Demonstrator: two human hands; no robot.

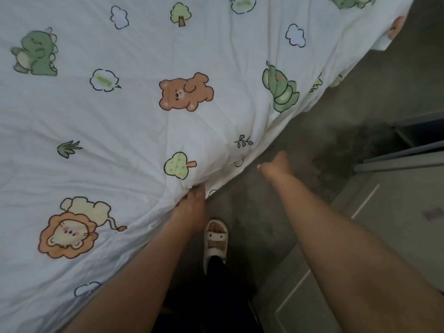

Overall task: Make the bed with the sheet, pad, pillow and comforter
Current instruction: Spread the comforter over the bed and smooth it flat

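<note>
A white comforter (pixel 134 121) printed with bears, lions, dinosaurs, trees and clouds lies spread over the bed and fills the left and upper part of the view. Its edge runs diagonally from lower left to upper right. My left hand (pixel 191 207) grips that edge near a tree print, fingers curled into the fabric, which bunches there. My right hand (pixel 276 167) hangs just off the edge over the floor, fingers pointing down and away, holding nothing that I can see. Sheet, pad and pillow are hidden.
Grey floor (pixel 336 121) runs along the bed's right side. A pale cabinet or drawer unit (pixel 384 224) stands at the lower right, close to my right arm. My foot in a white sandal (pixel 215 239) stands on the floor beside the bed.
</note>
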